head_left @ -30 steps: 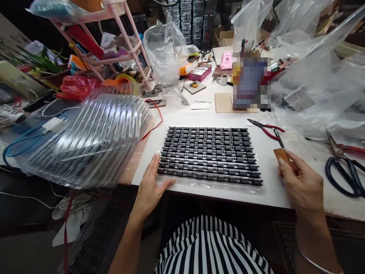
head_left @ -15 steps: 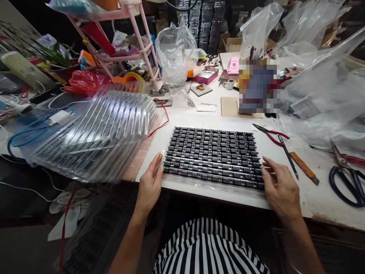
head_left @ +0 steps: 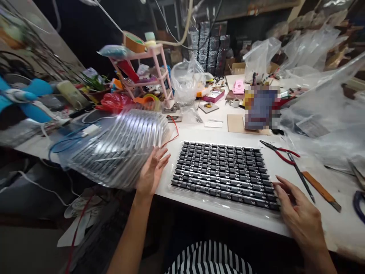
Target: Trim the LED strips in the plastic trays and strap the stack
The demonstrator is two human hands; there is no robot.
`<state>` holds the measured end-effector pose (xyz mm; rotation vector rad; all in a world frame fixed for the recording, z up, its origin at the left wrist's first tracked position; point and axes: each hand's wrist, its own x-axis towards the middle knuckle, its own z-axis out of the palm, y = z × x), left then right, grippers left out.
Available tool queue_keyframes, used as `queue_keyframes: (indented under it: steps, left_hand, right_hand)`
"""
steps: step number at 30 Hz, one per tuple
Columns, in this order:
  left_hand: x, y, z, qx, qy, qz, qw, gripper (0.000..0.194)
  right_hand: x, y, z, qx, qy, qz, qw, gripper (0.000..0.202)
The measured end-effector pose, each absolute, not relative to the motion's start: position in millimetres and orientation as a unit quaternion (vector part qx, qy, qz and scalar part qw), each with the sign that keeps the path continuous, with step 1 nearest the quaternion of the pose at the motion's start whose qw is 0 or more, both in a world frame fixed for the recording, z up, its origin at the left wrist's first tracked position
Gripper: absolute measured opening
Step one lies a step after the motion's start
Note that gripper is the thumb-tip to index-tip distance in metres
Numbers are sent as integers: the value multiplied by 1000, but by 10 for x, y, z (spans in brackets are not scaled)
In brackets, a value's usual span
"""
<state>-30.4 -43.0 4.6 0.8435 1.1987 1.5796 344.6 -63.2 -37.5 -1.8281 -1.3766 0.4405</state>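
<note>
A clear plastic tray (head_left: 196, 195) lies on the white work surface, filled with rows of small black circuit boards (head_left: 222, 171) with chip-like parts. My right hand (head_left: 299, 209) is at its right edge, thumb and fingers gripping the rim. My left hand (head_left: 151, 171) is off the tray, raised between it and a stack of clear ribbed plastic trays (head_left: 122, 144). Its fingers are spread, with the palm turned towards the filled tray and nothing in it. The stacked trays overlap unevenly on the left of the table.
Right of the tray lie red-handled pliers (head_left: 278, 152), a dark pen-like tool (head_left: 301, 178), an orange-handled blade (head_left: 322, 191) and scissors (head_left: 359, 203). A pink rack (head_left: 162, 76) stands behind the stack. A blue fan (head_left: 25, 95) is far left. Plastic bags (head_left: 319, 114) crowd the right.
My left hand has left the tray's left edge, moved towards the stacked trays and opened. My right hand stays at the right edge. The view has swung left and up.
</note>
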Motion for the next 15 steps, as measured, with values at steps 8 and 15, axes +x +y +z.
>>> queue_keyframes:
  steps: [8, 15]
  left_hand:
    - [-339, -28, 422, 188, 400, 778, 447, 36]
    - [-416, -541, 271, 255, 483, 667, 506, 44]
  right_hand:
    - [3480, -611, -450, -694, -554, 193, 418, 50]
    - [3329, -664, -81, -604, -499, 232, 577, 48]
